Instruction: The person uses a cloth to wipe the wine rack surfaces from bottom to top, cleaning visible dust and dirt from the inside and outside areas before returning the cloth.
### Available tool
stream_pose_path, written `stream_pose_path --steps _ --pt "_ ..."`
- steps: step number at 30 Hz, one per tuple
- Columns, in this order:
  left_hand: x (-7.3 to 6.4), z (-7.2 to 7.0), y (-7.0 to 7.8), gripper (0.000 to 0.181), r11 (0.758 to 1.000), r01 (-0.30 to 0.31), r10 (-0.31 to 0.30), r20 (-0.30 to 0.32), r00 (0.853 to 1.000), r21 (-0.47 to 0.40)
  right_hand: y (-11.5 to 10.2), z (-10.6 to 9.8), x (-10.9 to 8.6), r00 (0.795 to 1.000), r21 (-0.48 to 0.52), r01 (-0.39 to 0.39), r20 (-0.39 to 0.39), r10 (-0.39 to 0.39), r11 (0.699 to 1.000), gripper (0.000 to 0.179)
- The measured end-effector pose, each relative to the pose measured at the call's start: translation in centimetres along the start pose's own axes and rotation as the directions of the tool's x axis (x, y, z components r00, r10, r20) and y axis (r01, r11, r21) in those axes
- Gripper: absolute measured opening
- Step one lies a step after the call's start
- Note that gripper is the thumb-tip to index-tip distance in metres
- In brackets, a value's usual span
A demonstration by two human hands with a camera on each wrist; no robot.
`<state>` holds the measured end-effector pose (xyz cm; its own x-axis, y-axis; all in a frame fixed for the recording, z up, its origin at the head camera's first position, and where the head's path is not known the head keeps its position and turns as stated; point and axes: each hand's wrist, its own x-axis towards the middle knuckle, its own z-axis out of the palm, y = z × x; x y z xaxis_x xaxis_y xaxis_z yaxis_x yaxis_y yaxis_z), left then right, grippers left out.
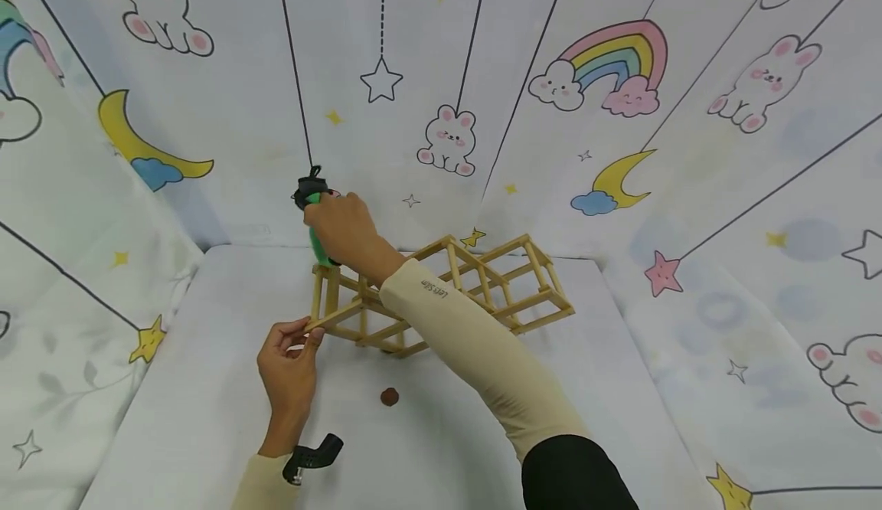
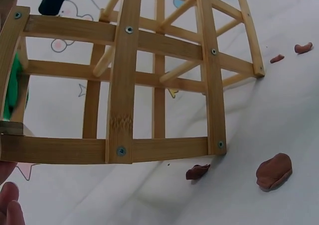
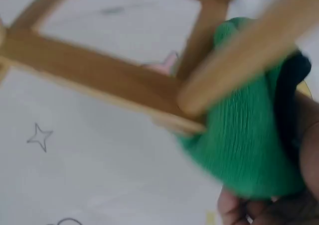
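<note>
A wooden rack (image 1: 520, 312) of joined slats and dowels stands at the back of the white table, tilted. My left hand (image 1: 288, 372) pinches its near left corner between thumb and fingers; at the left wrist view's edge a few fingertips (image 2: 11, 205) show. Reaching across the rack, my right hand (image 1: 347, 230) grips a green ribbed knit cloth with black parts (image 1: 317, 242) at the rack's far left end. In the right wrist view, the green cloth (image 3: 244, 135) lies against a slat and a dowel, slightly blurred. My right forearm hides the rack's middle in the head view.
A round brown lump (image 1: 389, 397) lies on the table in front of the rack. The left wrist view shows several brown pieces, including a larger lump (image 2: 274, 171) and a flake (image 2: 198, 171). A printed cloth backdrop (image 1: 441, 27) rises behind the white table (image 1: 227, 357).
</note>
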<state>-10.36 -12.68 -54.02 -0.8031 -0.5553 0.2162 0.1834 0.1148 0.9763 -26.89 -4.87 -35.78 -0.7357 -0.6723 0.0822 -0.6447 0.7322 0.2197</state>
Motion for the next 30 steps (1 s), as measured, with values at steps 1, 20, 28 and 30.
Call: stream_pose_path --steps 1,20,28,30 --pt "0.0 0.0 0.1 0.028 1.0 -0.004 0.004 0.0 1.0 0.014 0.1 -0.4 -0.1 0.999 -0.04 -0.018 -0.037 0.017 0.999 0.028" --pt "-0.2 -0.2 0.3 0.026 0.998 -0.007 0.008 -0.016 1.0 0.063 4.8 -1.8 -4.4 0.984 0.552 -0.159 0.023 0.176 0.819 0.048" --pt "-0.1 0.0 0.2 0.028 0.998 0.003 -0.003 0.0 1.0 0.059 5.8 -0.7 -7.6 0.988 0.802 -0.151 0.142 0.062 0.577 0.048" --pt "-0.1 0.1 0.1 0.028 0.998 0.001 -0.001 0.0 1.0 0.065 5.7 -0.5 -7.8 0.995 0.792 -0.095 0.052 0.089 0.603 0.049"
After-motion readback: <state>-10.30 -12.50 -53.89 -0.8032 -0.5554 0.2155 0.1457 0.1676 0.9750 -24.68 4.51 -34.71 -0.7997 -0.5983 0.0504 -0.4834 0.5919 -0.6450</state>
